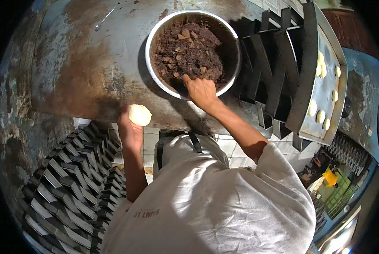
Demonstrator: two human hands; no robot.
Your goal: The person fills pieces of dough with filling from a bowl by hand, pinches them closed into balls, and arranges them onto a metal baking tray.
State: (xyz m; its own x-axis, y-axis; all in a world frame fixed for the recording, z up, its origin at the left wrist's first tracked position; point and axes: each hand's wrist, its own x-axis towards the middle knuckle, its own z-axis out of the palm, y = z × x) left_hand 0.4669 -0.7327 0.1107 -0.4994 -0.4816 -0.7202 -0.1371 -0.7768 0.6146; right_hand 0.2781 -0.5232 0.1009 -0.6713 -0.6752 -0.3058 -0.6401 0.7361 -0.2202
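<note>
My left hand (130, 132) holds a flattened round of pale dough (139, 115) just off the near edge of the table, thumb and fingers at its side. My right hand (201, 91) reaches over the near rim of a large metal bowl (150, 59). Its fingers are curled down against the dark, crumbly filling (189, 51), which has lighter brown lumps on top. The fingertips are hidden, so whatever they grip does not show.
Stacked metal trays (278, 63) stand right of the bowl, the top one (325, 89) carrying several pale dough pieces. A thin metal utensil (104, 19) lies on the worn table (92, 63). More stacked metal pans (71, 182) are at lower left. A person in yellow (330, 177) is far right.
</note>
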